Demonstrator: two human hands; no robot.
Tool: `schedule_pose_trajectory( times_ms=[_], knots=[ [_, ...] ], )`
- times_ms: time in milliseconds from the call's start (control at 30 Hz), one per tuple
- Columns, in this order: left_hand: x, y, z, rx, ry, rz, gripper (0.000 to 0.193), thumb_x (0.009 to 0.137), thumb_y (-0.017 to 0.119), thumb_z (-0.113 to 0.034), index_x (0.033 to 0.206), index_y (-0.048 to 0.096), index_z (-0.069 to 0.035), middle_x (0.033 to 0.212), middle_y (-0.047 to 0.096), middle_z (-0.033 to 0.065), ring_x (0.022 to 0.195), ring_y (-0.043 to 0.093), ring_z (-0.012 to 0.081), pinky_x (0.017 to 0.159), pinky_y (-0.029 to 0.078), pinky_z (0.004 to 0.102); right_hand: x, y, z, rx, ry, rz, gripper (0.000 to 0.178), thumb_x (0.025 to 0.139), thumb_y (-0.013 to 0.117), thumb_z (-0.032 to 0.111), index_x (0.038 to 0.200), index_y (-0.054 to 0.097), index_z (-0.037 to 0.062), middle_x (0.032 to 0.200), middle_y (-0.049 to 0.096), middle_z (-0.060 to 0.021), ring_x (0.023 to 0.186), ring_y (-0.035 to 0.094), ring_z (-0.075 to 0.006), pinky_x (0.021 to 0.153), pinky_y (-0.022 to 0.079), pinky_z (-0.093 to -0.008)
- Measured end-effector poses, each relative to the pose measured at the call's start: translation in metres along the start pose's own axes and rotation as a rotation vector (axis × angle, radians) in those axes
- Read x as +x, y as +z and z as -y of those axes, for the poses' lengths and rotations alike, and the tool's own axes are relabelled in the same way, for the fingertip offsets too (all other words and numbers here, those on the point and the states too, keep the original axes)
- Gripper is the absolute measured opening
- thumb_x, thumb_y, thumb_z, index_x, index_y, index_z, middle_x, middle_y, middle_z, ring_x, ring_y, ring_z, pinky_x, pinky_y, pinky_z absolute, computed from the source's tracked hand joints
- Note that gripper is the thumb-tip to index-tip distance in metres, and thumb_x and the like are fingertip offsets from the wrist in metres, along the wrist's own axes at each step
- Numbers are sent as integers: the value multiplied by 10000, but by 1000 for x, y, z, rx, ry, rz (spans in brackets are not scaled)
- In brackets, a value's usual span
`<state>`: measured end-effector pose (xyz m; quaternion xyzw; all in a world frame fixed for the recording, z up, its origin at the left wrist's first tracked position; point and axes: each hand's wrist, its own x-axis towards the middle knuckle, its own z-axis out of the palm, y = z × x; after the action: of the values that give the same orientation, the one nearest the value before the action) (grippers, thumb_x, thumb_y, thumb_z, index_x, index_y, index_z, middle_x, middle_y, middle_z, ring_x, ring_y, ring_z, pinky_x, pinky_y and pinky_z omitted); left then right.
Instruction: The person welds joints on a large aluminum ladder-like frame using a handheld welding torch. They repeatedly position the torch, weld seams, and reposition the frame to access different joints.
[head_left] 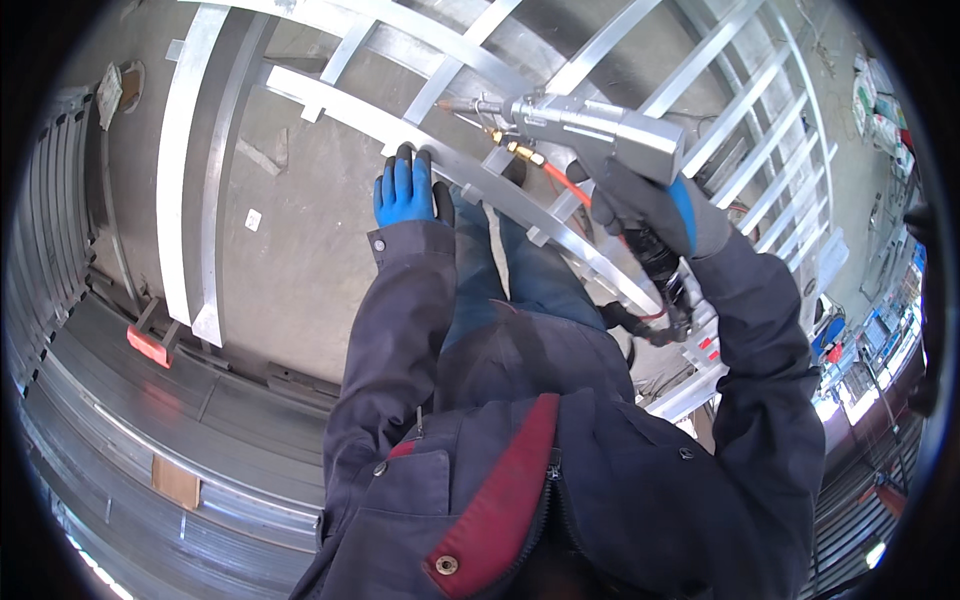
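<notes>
While the big metal frame (560, 215) of pale flat bars lies across the concrete floor (300, 270), the person stands over it and works near one long curved bar (400, 125). Stacks of grey metal profiles (120, 400) lie at the left side, well apart from the hands.

To do this step well, I judge that the tool tip should stay close to the joint and be kept steady, and the free hand should press the bar so it does not shift, with its fingers away from the nozzle.

The right hand (650, 205), in a grey and blue glove, is closed tight around the grip of a silver welding gun (590, 125), which is held above the frame. Its thin nozzle (455, 104) points to the left, just beside the curved bar. An orange hose (565, 185) runs down from the gun.

The left hand (405, 190), in a blue glove, rests on the curved bar with fingers bent over its edge; it grips nothing else.
</notes>
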<state>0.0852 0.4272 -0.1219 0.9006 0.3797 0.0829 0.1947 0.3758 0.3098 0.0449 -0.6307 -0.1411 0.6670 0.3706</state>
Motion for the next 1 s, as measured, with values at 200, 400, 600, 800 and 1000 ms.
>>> schedule_pose_trajectory(
  times_ms=[200, 400, 600, 800, 1000],
  knots=[
    [6, 2, 1, 15, -37, 46, 532, 913, 673, -144, 1427, 582, -46, 1497, 551, 223, 1342, 547, 440, 1133, 412, 569, 46, -7, 10, -122, 27, 85, 431, 1083, 598, 395, 1158, 679, -22, 763, 629, -50, 675, 581, -121, 608, 473, -295],
    [7, 0, -2, 113, -80, 87, 525, 939, 667, -176, 1453, 589, -100, 1512, 565, 178, 1349, 554, 397, 1145, 388, 588, 68, -7, 8, -154, 66, 158, 372, 1085, 591, 364, 1094, 670, 1, 733, 618, -46, 659, 579, -123, 597, 467, -292],
    [6, 1, -1, 107, -104, 115, 518, 940, 667, -187, 1443, 592, -90, 1510, 571, 167, 1369, 546, 391, 1173, 356, 612, 83, -6, 2, -138, 5, 160, 349, 1063, 652, 331, 1161, 739, 8, 744, 637, -47, 626, 586, -106, 550, 476, -298],
    [5, -1, -1, 106, -113, 126, 509, 939, 668, -195, 1427, 600, -69, 1494, 583, 165, 1378, 545, 387, 1182, 348, 616, 92, -6, 0, -119, 82, 198, 374, 1071, 632, 312, 1209, 717, -26, 738, 627, -53, 620, 569, -106, 552, 472, -298],
    [6, -1, 0, 86, -116, 136, 508, 940, 671, -202, 1422, 602, -59, 1486, 589, 164, 1385, 542, 393, 1186, 345, 618, 96, -3, 0, -121, 74, 203, 394, 1083, 607, 309, 1244, 700, -38, 728, 609, -56, 610, 551, -101, 554, 473, -278]
  ],
)
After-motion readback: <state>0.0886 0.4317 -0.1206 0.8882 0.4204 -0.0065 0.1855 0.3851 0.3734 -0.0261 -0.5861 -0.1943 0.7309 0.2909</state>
